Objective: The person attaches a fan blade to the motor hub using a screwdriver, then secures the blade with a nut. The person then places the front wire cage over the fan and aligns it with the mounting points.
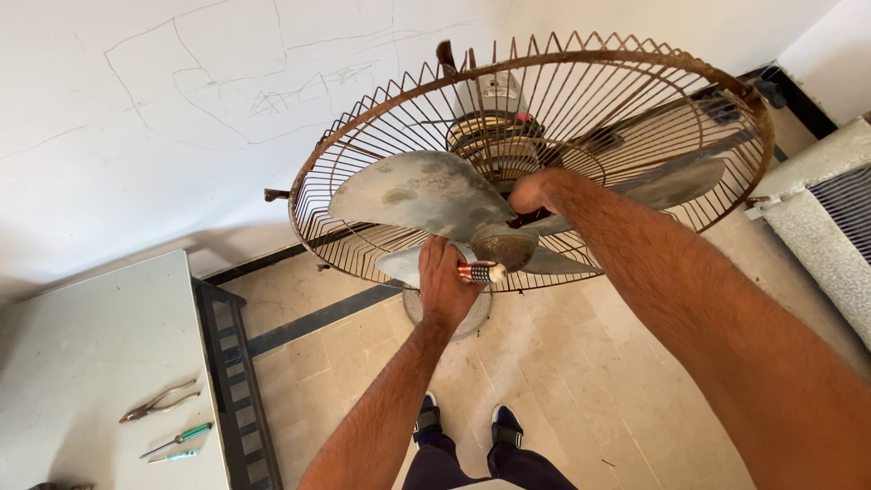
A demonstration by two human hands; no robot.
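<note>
Head view: the fan hub [502, 243] sits mid-cage, just beside my left hand [445, 286], which grips a striped-handled screwdriver [481, 271] against it. My right hand [535, 192] reaches behind the blades [422, 192]; I cannot tell its grip. I should keep the tool square and brace the blades.

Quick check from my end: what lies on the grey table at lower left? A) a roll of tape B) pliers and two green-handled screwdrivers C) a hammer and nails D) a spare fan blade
B: on the grey table lie pliers and two green-handled screwdrivers, well apart from both hands at the fan.
</note>
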